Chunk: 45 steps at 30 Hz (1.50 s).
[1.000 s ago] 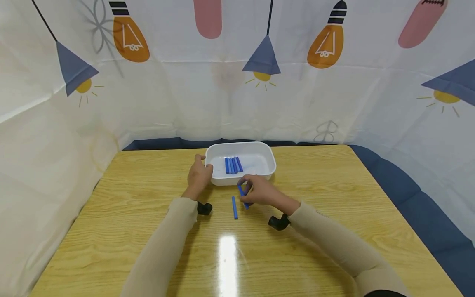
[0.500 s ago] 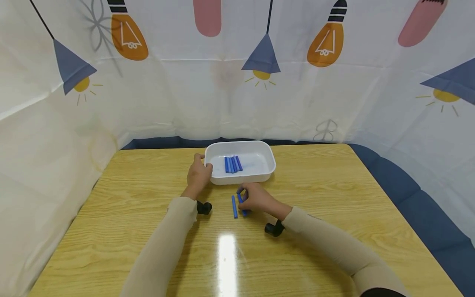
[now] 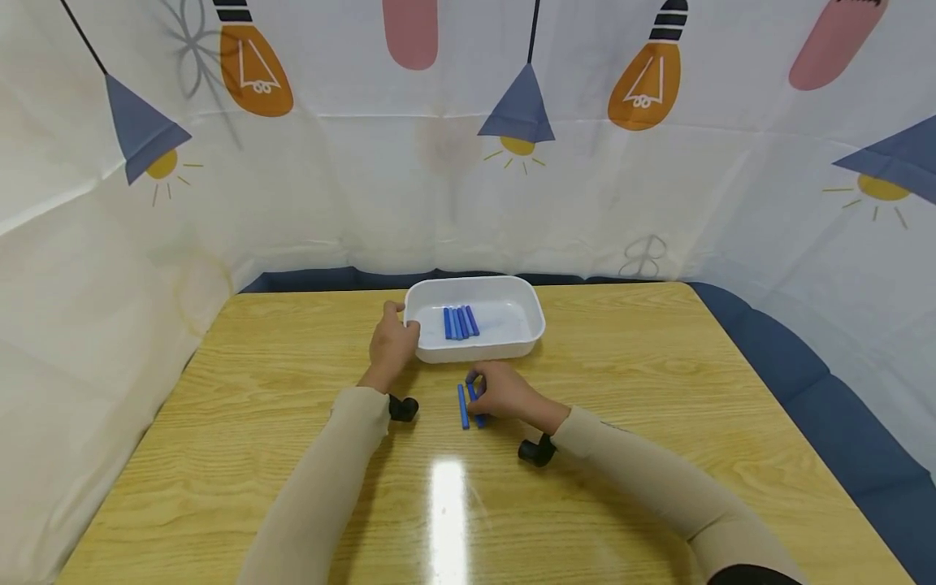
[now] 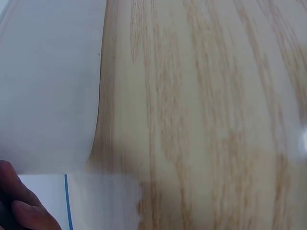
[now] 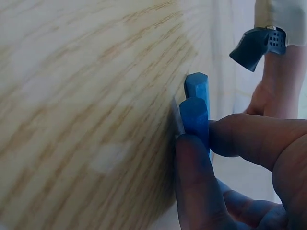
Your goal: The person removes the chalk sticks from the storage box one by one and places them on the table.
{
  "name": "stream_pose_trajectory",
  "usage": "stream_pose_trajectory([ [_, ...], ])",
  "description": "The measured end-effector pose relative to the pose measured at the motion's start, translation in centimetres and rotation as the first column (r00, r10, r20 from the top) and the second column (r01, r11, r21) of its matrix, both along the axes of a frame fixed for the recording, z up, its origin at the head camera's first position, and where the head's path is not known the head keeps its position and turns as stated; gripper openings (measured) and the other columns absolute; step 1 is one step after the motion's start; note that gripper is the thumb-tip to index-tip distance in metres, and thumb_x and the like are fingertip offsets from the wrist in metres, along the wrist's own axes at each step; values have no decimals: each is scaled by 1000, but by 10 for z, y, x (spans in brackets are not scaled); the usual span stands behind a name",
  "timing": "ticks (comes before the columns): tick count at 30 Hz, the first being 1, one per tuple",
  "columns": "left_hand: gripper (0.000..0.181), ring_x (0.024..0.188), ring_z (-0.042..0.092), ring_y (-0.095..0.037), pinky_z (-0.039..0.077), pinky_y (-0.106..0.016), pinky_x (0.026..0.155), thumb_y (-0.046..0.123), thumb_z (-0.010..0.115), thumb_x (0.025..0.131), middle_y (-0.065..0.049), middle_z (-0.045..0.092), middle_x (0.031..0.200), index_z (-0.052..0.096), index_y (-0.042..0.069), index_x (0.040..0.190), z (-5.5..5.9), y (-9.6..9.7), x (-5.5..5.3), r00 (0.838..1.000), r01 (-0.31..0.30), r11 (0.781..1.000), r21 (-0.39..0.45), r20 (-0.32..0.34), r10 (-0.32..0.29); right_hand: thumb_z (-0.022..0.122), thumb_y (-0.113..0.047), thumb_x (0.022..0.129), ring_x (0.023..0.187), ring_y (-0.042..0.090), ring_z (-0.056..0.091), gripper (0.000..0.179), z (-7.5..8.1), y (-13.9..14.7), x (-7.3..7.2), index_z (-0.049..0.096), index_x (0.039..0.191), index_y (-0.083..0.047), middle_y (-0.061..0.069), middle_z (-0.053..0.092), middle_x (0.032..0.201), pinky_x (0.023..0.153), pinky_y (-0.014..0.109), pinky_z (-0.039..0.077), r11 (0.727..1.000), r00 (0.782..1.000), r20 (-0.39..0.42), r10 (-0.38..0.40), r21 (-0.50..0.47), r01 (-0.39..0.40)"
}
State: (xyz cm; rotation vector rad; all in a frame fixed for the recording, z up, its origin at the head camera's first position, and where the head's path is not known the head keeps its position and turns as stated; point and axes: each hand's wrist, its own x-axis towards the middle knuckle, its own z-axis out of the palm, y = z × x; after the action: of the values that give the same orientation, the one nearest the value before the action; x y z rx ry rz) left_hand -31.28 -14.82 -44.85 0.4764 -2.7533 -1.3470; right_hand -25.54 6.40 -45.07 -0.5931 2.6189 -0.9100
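Observation:
In the head view my right hand (image 3: 504, 392) pinches a blue six-sided stick (image 5: 194, 115) between thumb and fingers, low over the wooden table. Another blue six-sided stick (image 3: 463, 406) lies just to its left, roughly parallel. The right wrist view has the two sticks' ends close together; whether they touch I cannot tell. A white tray (image 3: 475, 352) stands behind them, with several blue sticks (image 3: 461, 322) side by side inside. At the tray's left end, my left hand (image 3: 391, 345) holds its wall; part of that hand's fingers (image 4: 31, 215) appears in the left wrist view.
The wooden table (image 3: 292, 455) stretches out around the tray and sticks. A white printed cloth (image 3: 351, 195) hangs behind it, with dark blue padding (image 3: 804, 374) along the right side. Black wrist cameras (image 3: 537, 451) sit on both wrists.
My right hand has come down and slightly toward me with its stick, lowering it beside the stick on the table. The left hand and tray have stayed put.

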Motion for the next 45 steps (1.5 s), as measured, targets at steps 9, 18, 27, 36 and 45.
stream_pose_trajectory([
  [9, 50, 99, 56, -27, 45, -40, 84, 28, 46, 92, -14, 60, 121, 36, 16, 140, 0, -1, -2, 1000, -1, 1000, -9, 8, 1, 80, -13, 71, 64, 13, 56, 39, 2, -2, 1, 64, 105, -4, 4, 60, 79, 56, 25, 46, 1000, 1000, 1, -11, 9, 11],
  [18, 50, 99, 56, -27, 45, -40, 82, 29, 46, 93, -13, 60, 120, 35, 17, 141, 0, -1, -3, 1000, 2, 1000, -14, 26, -1, 74, -20, 80, 60, 13, 59, 37, 7, -1, 1, 62, 111, -5, 4, 62, 79, 54, 27, 49, 999, 999, 12, -52, 16, 52],
  [27, 50, 97, 55, -27, 45, -39, 81, 29, 46, 93, -12, 60, 119, 34, 17, 141, 1, -1, -3, 999, -4, 1000, -13, 35, 4, 71, -23, 81, 68, 12, 59, 29, 12, 3, -1, 65, 106, -8, 2, 64, 83, 60, 27, 48, 998, 999, -19, -46, -35, 45],
  [36, 50, 97, 55, -27, 45, -37, 79, 29, 45, 93, -13, 60, 120, 34, 17, 141, 3, -1, -2, 999, 2, 1000, -10, 39, -1, 70, -30, 77, 78, 11, 62, 22, 16, 2, -6, 70, 93, -16, -3, 68, 87, 65, 26, 50, 991, 995, -60, -84, -110, 77],
  [45, 50, 98, 55, -27, 45, -38, 80, 29, 45, 92, -12, 60, 119, 35, 17, 140, 3, 0, -1, 999, 0, 1000, -14, 35, 0, 71, -24, 76, 71, 14, 63, 17, 28, 5, -17, 70, 89, -13, 3, 69, 81, 64, 28, 51, 948, 966, -187, -179, -295, 119],
])
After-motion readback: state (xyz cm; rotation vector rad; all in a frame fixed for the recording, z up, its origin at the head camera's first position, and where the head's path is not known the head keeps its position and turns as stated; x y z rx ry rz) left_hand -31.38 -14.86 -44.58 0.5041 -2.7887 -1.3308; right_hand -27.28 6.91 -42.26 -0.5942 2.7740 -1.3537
